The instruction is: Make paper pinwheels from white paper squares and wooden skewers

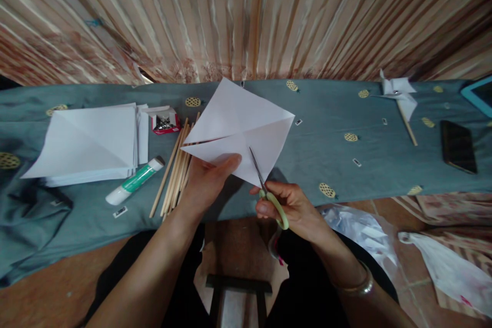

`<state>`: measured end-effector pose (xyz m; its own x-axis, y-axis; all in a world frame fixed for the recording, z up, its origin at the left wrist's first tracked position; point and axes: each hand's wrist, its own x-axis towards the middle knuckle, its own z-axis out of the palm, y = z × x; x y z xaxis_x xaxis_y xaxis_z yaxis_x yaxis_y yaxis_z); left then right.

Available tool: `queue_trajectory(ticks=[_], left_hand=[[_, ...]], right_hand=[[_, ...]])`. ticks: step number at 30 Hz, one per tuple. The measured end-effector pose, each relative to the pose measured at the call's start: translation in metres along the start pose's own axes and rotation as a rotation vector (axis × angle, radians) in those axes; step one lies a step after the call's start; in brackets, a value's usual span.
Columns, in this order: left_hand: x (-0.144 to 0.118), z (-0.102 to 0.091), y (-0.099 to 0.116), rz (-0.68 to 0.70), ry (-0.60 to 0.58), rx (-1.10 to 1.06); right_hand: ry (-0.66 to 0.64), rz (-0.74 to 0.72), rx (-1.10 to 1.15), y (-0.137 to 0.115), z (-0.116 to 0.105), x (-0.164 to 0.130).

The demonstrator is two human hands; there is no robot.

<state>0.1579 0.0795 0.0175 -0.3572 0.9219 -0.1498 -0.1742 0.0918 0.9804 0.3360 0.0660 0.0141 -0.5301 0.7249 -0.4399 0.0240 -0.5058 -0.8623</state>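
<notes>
My left hand (pixel 209 180) pinches the lower edge of a white square paper sheet (pixel 238 123), held up over the cloth with a slit running in from its left corner. My right hand (pixel 290 210) grips green-handled scissors (pixel 269 192); their blades reach into the sheet's bottom corner along a crease. A bundle of thin wooden sticks (pixel 177 166) lies just left of my left hand. Beside them are a green-and-white glue stick (pixel 134 181) and a stack of white paper squares (pixel 92 144).
A grey-blue cloth (pixel 338 164) covers the low table. A small red box of pins (pixel 164 120) sits behind the sticks. A finished paper pinwheel (pixel 400 96), a black phone (pixel 458 146) and a teal tablet edge (pixel 478 95) lie at right. Plastic bags (pixel 442 261) rest on the floor.
</notes>
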Motion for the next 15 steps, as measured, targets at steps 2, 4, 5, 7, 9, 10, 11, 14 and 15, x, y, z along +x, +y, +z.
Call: queue_trajectory(ticks=[2, 4, 5, 7, 9, 10, 11, 14, 15], left_hand=[[0.0001, -0.0001, -0.0004, 0.007, 0.002, -0.013], [0.0001, -0.0002, -0.0001, 0.009, 0.001, -0.01], [0.0, -0.0002, 0.0002, 0.003, -0.001, -0.003], [-0.0001, 0.0001, 0.0012, -0.012, -0.001, 0.006], [-0.0004, 0.0004, 0.002, -0.02, 0.0, -0.003], [-0.0004, 0.0005, 0.0022, -0.021, 0.001, -0.006], [-0.0005, 0.0006, 0.0022, -0.02, 0.003, -0.005], [-0.0004, 0.0001, 0.0017, -0.006, 0.017, 0.012], [-0.0005, -0.0001, 0.0015, 0.001, 0.016, 0.015]], right_hand=[[0.005, 0.009, 0.0, -0.0002, 0.0002, -0.0002], [0.009, 0.018, 0.008, -0.0006, 0.0005, -0.0003], [0.01, 0.024, 0.013, -0.0009, 0.0006, -0.0003], [0.014, 0.035, 0.02, -0.0015, 0.0008, -0.0001], [0.017, 0.039, 0.019, -0.0017, 0.0007, 0.0], [0.019, 0.037, 0.014, -0.0017, 0.0005, 0.0001], [0.019, 0.034, 0.008, -0.0016, 0.0004, 0.0002], [0.02, 0.032, 0.001, -0.0016, 0.0005, 0.0004], [0.026, 0.035, 0.01, -0.0019, 0.0009, 0.0004]])
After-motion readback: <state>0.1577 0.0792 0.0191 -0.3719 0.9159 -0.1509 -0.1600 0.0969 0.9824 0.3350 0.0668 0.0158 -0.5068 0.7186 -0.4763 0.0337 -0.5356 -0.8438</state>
